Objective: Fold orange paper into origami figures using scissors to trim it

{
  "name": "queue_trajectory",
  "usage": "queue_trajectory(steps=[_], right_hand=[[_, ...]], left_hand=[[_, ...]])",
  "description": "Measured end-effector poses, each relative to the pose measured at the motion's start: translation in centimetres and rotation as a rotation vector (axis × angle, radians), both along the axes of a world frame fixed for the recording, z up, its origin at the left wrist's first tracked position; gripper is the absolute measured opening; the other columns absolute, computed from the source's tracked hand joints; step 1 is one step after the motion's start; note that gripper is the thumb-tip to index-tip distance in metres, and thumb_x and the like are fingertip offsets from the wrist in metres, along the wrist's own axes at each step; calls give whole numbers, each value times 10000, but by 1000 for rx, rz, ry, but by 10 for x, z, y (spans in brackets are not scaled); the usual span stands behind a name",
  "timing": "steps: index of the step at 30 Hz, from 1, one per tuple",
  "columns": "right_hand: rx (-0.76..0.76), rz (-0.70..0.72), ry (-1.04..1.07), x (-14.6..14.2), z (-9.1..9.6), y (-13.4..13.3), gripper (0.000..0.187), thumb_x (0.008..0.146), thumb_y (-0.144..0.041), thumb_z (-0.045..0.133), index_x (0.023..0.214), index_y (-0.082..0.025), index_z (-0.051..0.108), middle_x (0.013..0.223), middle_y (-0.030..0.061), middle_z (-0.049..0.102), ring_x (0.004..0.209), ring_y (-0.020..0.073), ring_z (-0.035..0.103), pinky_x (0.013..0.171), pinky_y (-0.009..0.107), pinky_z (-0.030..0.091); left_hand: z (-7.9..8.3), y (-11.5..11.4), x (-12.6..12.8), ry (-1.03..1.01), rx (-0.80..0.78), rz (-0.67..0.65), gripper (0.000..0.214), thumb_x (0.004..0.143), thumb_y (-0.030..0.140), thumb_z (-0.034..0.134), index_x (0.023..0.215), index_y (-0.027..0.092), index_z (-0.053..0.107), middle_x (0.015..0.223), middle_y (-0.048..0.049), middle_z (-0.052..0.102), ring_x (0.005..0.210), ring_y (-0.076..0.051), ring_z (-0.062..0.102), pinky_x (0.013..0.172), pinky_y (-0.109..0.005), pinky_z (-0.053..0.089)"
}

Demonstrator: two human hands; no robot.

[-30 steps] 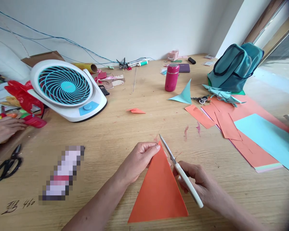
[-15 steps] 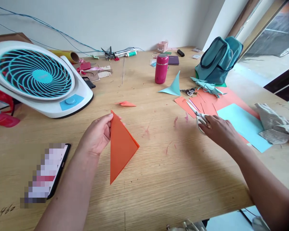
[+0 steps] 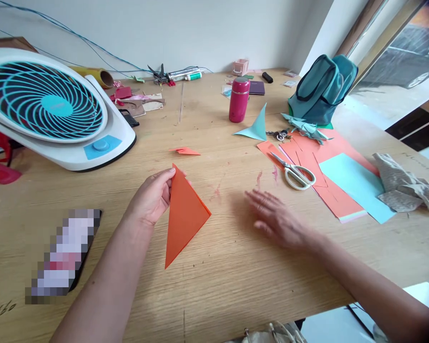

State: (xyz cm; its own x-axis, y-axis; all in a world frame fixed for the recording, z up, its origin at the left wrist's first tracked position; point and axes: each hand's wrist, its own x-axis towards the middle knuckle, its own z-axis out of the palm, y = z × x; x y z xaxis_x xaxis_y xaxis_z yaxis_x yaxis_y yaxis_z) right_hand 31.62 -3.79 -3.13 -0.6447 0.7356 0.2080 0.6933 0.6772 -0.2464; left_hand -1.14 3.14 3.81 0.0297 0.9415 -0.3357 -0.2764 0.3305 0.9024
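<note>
Between thumb and fingers, my left hand (image 3: 157, 193) pinches the upper corner of a folded orange paper triangle (image 3: 186, 220); the fingers behind the paper are partly hidden. My right hand (image 3: 277, 216), somewhat blurred, is over the table to the right of the triangle, fingers stretched out and nothing in them. White-handled scissors (image 3: 297, 177) lie beyond it, their blades over orange paper sheets (image 3: 343, 200). A small folded orange paper piece (image 3: 186, 151) lies behind my left hand.
A white and blue fan (image 3: 103, 147) stands at left, with a phone (image 3: 67, 257) nearer me. Farther back are a pink flask (image 3: 239, 100), a folded blue paper (image 3: 256, 127), keys (image 3: 280, 136) and a teal bag (image 3: 318, 93). Blue paper (image 3: 353, 181) and crumpled cloth (image 3: 409, 183) lie right.
My right hand has let go of the scissors, leaving them on the papers, and has moved left and nearer to me. My left hand still holds the orange triangle.
</note>
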Motion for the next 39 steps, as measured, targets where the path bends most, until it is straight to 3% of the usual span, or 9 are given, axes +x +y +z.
queue_trajectory(steps=[6, 9, 12, 14, 16, 20, 26, 32, 39], right_hand=[[-71, 49, -146, 25, -13, -52, 766, 1043, -475, 404, 1631, -137, 48, 1672, 155, 206, 1538, 294, 243, 1234, 543, 276], [128, -175, -152, 64, -12, -65, 629, 1023, -450, 452, 1554, -127, 356, 1531, 200, 483, 1416, 362, 458, 1111, 573, 423], [217, -343, -19, 74, 0, -67, 214, 999, -343, 524, 1076, -233, 690, 1061, 126, 758, 1004, 319, 706, 885, 485, 534], [49, -385, 109, 57, 12, -62, 202, 997, -342, 522, 879, -250, 657, 813, 68, 733, 732, 245, 691, 658, 387, 517], [-187, -427, 248, 28, 22, -52, 175, 1000, -364, 509, 999, -248, 640, 819, 42, 736, 626, 191, 662, 545, 323, 476], [-687, -281, 539, -31, 29, -22, 365, 1002, -427, 510, 1301, -219, 538, 1075, 89, 741, 789, 182, 711, 673, 313, 542], [-1091, -122, 787, -83, 21, 0, 442, 911, -481, 637, 1213, -168, 558, 988, 76, 721, 823, 172, 671, 645, 266, 483], [-727, -190, 610, -84, 22, 4, 238, 928, -334, 590, 751, -178, 570, 666, -30, 538, 588, 98, 445, 538, 241, 331], [136, -82, 246, -48, 27, 6, 292, 1025, -152, 409, 1112, -184, 686, 987, 109, 666, 790, 168, 609, 687, 305, 473]], left_hand=[[-12, -2, 8, 7, -24, -37, 193, 877, 264, 593, 802, 119, 697, 681, -97, 747, 603, -203, 714, 478, -226, 497], [-20, -2, 13, -22, -37, -26, 186, 876, 263, 611, 877, 108, 714, 744, -120, 769, 684, -226, 747, 505, -234, 521], [-28, 0, 19, -85, -83, 22, 176, 896, 222, 580, 894, 101, 708, 799, -149, 778, 750, -244, 762, 525, -252, 541], [-32, 1, 23, -98, -88, 66, 168, 908, 205, 561, 878, 108, 694, 840, -156, 783, 818, -245, 767, 591, -268, 569], [-34, 0, 26, -111, -84, 116, 173, 928, 192, 530, 866, 119, 674, 871, -149, 785, 880, -232, 765, 660, -273, 582], [-35, -9, 27, -152, -76, 206, 209, 974, 168, 459, 872, 135, 639, 893, -124, 787, 911, -199, 756, 706, -268, 583], [-40, -26, 28, -218, -25, 325, 177, 987, 153, 446, 921, 171, 609, 1020, -96, 781, 1046, -179, 724, 804, -273, 577], [-42, -32, 22, -314, 107, 224, 119, 906, 234, 651, 1019, 205, 622, 1075, -47, 757, 1045, -152, 710, 887, -263, 560], [-43, -44, -3, 244, 472, -36, 469, 787, 239, 790, 1217, 233, 603, 1084, -67, 739, 1031, -199, 692, 959, -338, 521]])
